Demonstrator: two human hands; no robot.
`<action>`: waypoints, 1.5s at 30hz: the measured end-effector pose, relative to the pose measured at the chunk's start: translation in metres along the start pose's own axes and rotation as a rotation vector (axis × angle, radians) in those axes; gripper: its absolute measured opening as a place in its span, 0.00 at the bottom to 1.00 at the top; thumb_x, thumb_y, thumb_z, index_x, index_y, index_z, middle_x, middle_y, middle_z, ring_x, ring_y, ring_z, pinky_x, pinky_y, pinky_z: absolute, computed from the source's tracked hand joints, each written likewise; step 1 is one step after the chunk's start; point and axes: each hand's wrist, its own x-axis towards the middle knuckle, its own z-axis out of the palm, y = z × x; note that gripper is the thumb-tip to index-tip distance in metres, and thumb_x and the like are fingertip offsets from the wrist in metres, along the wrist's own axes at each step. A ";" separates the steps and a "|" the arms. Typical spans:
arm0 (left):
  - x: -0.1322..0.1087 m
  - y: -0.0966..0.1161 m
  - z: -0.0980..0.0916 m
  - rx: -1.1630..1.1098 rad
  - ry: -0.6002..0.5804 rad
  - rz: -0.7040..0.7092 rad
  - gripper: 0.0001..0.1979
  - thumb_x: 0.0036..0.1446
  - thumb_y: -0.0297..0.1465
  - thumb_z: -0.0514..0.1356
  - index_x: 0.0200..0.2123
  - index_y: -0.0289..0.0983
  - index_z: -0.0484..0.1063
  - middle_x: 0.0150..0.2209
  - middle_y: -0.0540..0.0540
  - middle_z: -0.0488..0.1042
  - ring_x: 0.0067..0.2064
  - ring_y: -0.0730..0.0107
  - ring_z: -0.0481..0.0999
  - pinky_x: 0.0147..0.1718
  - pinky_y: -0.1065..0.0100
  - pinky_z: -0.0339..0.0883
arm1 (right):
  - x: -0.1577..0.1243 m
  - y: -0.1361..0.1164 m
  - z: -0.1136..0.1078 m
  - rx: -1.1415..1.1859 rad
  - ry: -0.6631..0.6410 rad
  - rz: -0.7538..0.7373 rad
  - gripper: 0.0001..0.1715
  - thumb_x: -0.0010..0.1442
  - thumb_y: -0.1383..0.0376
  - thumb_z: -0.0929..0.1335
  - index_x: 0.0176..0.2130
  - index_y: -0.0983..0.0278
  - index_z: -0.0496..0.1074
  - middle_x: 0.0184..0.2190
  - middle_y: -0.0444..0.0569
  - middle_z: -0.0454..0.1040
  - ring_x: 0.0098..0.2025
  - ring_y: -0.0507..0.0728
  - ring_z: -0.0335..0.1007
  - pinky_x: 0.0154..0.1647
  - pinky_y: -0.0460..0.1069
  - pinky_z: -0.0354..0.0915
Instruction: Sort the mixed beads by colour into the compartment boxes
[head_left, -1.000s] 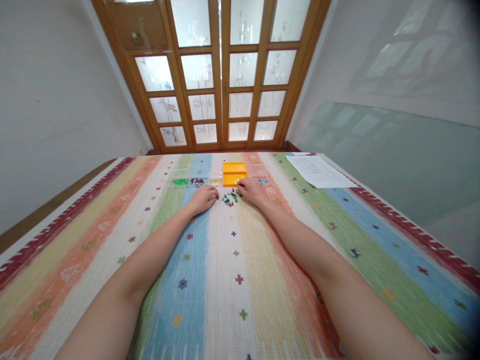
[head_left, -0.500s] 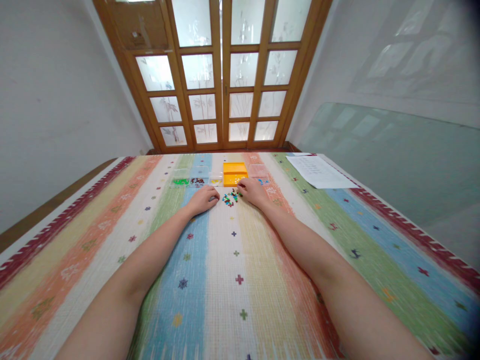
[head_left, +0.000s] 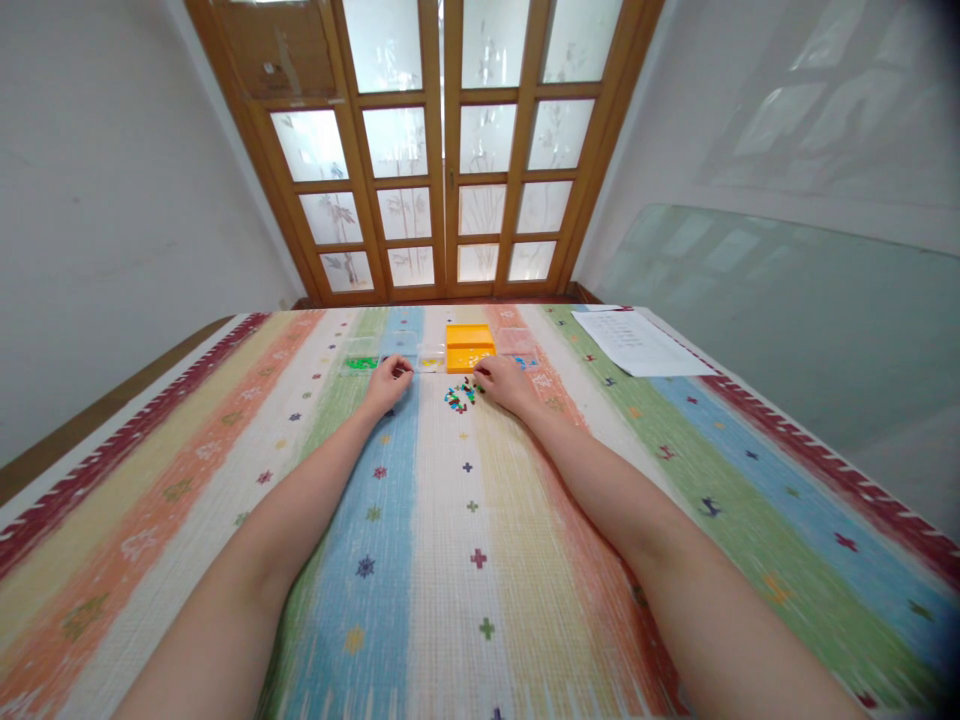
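Observation:
My left hand (head_left: 393, 380) is at the clear box that held dark brown pieces in view before, now mostly covered by the fingers. Its thumb and fingertips are drawn together; anything between them is too small to make out. Just in front of the orange box (head_left: 470, 338), my right hand (head_left: 501, 382) pinches with its fingertips beside a small pile of mixed coloured pieces (head_left: 460, 398). What it holds is hidden. Clear boxes with green pieces (head_left: 362, 364), yellow pieces (head_left: 432, 363) and blue pieces (head_left: 523, 362) stand in the same row.
A striped, patterned cloth (head_left: 450, 520) covers the table. Sheets of printed paper (head_left: 637, 343) lie at the back right. Beyond the table's far edge stand wooden doors with glass panes (head_left: 442, 200). A glass panel (head_left: 787, 300) leans by the right wall.
My left hand has moved left and away from me, from beside the coloured pile to over the box of dark brown pieces. My right hand has hardly moved.

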 end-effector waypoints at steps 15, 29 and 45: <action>0.011 -0.021 -0.014 -0.175 0.258 -0.082 0.06 0.51 0.29 0.60 0.35 0.38 0.73 0.29 0.52 0.74 0.30 0.70 0.73 0.32 0.71 0.67 | 0.000 0.000 0.001 -0.048 -0.026 -0.001 0.11 0.69 0.65 0.67 0.39 0.63 0.79 0.40 0.52 0.82 0.42 0.58 0.72 0.43 0.49 0.58; 0.010 -0.020 -0.021 -0.290 0.303 -0.201 0.12 0.55 0.31 0.59 0.43 0.37 0.75 0.37 0.47 0.81 0.27 0.72 0.73 0.29 0.70 0.68 | 0.000 0.000 0.002 -0.029 -0.040 -0.006 0.11 0.70 0.65 0.67 0.39 0.63 0.79 0.39 0.52 0.82 0.41 0.58 0.72 0.41 0.49 0.57; 0.000 -0.009 -0.011 0.164 0.024 0.061 0.14 0.62 0.29 0.56 0.45 0.39 0.80 0.42 0.45 0.83 0.41 0.63 0.80 0.46 0.62 0.74 | 0.000 -0.004 -0.001 -0.044 -0.062 0.011 0.12 0.71 0.64 0.66 0.40 0.63 0.80 0.41 0.52 0.82 0.43 0.58 0.72 0.42 0.49 0.57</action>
